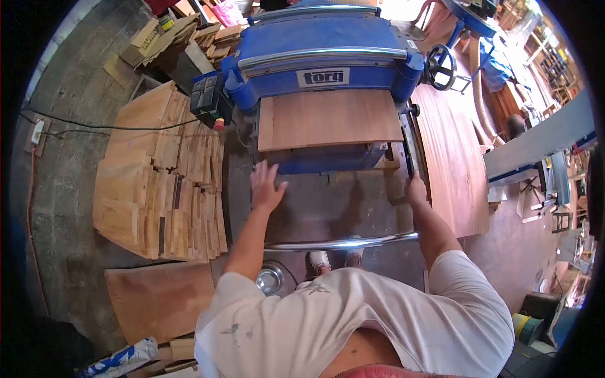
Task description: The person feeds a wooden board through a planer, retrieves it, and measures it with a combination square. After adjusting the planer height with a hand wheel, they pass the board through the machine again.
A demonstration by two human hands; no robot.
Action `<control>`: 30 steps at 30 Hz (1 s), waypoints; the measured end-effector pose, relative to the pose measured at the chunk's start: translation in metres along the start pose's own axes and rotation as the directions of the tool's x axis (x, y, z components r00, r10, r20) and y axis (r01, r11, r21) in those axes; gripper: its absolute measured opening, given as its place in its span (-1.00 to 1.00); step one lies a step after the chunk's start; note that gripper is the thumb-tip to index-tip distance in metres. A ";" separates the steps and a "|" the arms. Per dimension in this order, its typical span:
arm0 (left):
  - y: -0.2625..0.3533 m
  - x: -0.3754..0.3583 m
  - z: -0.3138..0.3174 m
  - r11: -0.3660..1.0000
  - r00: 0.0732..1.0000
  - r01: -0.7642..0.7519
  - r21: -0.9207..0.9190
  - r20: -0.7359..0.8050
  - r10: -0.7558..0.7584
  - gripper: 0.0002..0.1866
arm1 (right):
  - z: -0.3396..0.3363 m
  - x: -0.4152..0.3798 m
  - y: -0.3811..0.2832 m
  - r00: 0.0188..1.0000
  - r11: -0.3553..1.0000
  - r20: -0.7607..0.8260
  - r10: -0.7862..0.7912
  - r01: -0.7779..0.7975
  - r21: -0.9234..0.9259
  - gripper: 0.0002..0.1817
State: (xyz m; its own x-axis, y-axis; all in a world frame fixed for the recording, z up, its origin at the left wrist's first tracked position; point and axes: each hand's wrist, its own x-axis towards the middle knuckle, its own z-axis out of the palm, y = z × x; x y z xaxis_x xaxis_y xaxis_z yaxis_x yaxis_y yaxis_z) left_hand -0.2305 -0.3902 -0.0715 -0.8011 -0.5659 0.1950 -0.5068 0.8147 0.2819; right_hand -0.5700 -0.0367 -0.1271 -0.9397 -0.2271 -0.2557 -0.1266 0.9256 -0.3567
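Observation:
A wide wooden board [331, 120] lies flat at the mouth of a blue thickness planer [321, 34], its near edge jutting out toward me. My left hand [266, 189] is held in front of the planer's left side, fingers spread, holding nothing; a gap separates it from the board. My right hand [416, 189] is at the side rail [408, 151] on the right, seen from its thumb edge. Whether its fingers wrap the rail or only rest there is hidden. A metal roller bar [340, 243] crosses just before my body.
Stacked wooden panels [161, 183] stand to the left, beside a switch box [211, 97] with a red button. A large wide panel [450, 157] lies along the right. The handwheel [440, 67] sticks out from the planer. A metal bowl [270, 278] is near my feet; cables cross the floor.

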 end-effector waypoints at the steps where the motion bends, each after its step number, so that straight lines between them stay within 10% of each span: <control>1: -0.002 -0.030 -0.005 0.993 0.992 0.116 0.020 -0.047 -0.115 -0.32 | 0.003 0.001 0.005 0.999 0.999 0.025 0.023 -0.024 0.033 -0.65; 4: -0.005 -0.108 -0.005 0.910 0.901 0.411 -0.056 -0.125 -0.415 -0.34 | -0.004 -0.008 0.000 0.994 0.994 -0.019 -0.108 0.108 -0.003 -0.70; 6: 0.008 -0.133 -0.011 0.688 0.731 0.674 -0.270 0.106 -0.675 -0.34 | 0.008 0.002 0.003 0.998 0.988 0.066 -0.014 0.004 0.151 -0.71; 11: -0.011 -0.125 0.006 0.615 0.608 0.785 0.074 0.092 -0.788 -0.42 | 0.008 0.002 0.005 0.998 0.997 0.038 -0.045 0.043 0.068 -0.77; 21: -0.036 -0.121 0.023 0.494 0.492 0.869 -0.036 0.180 -0.852 -0.34 | 0.006 0.001 0.007 0.993 0.975 0.016 -0.121 0.116 0.187 -0.77; 30: -0.058 -0.121 0.039 0.570 0.574 0.818 -0.072 0.159 -0.803 -0.40 | -0.001 -0.009 0.006 0.993 0.955 0.056 -0.103 0.083 0.284 -0.78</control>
State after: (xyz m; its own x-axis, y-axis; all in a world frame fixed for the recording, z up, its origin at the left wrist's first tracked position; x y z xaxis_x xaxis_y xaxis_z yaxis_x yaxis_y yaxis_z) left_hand -0.1166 -0.3645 -0.1481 -0.1033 -0.9589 -0.2642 -0.9218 -0.0075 0.3877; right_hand -0.5626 -0.0285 -0.1266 -0.9025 -0.3378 -0.2673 -0.1087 0.7790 -0.6175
